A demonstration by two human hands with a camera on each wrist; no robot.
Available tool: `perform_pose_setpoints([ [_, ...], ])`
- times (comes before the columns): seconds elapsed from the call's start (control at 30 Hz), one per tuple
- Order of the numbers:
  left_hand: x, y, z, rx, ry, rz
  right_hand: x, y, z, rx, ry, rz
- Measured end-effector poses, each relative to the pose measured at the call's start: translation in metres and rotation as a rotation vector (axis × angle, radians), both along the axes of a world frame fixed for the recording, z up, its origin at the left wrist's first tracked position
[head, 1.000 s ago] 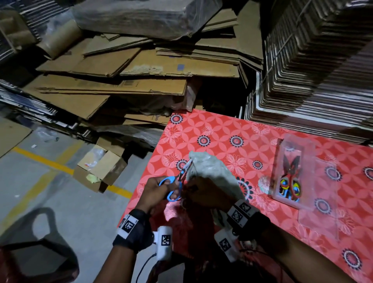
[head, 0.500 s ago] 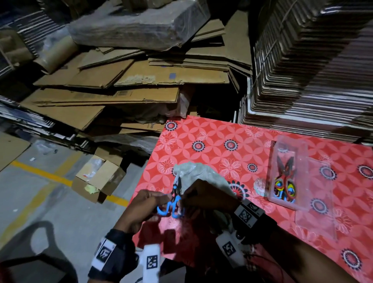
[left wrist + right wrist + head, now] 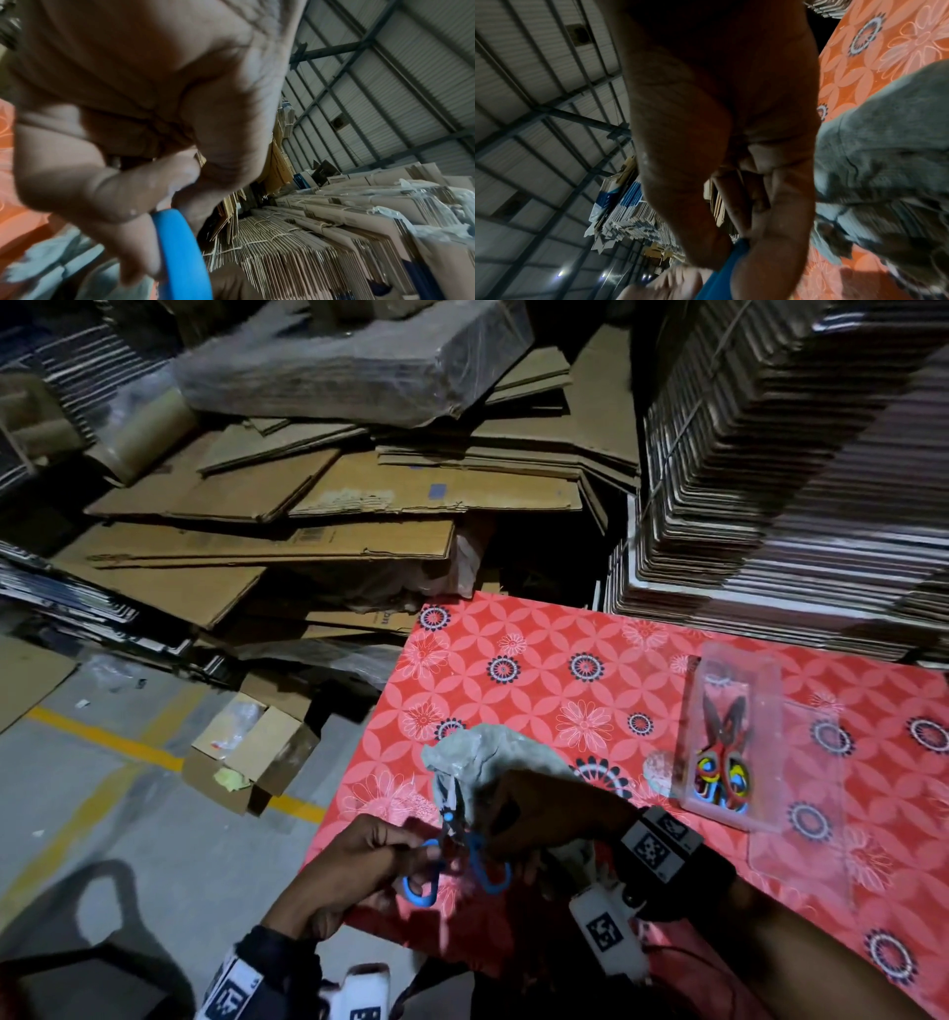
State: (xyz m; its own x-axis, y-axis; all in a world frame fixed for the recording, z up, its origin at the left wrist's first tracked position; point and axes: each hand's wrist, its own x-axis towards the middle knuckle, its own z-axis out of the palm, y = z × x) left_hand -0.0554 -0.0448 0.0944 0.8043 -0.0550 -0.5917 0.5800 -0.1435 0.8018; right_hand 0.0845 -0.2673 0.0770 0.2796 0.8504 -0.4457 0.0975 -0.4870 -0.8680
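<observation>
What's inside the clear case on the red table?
Scissors with multicoloured handle loops lie inside the clear case, blades pointing away. The loops overlap, so how many pairs cannot be told, and the case floor beneath them is covered.

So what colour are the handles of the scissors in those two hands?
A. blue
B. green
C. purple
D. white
A: the scissors that the left hand and the right hand grip over the table edge have bright blue handle loops. The blue also shows in both wrist views.
</observation>
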Motion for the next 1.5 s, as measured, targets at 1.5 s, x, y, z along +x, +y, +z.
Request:
perform_pose_setpoints([
  [1.5,0.067,-0.026,0.021,-0.357,-0.222,0.926,0.042,-0.046,-0.082,-0.359,-0.386,-0.463],
])
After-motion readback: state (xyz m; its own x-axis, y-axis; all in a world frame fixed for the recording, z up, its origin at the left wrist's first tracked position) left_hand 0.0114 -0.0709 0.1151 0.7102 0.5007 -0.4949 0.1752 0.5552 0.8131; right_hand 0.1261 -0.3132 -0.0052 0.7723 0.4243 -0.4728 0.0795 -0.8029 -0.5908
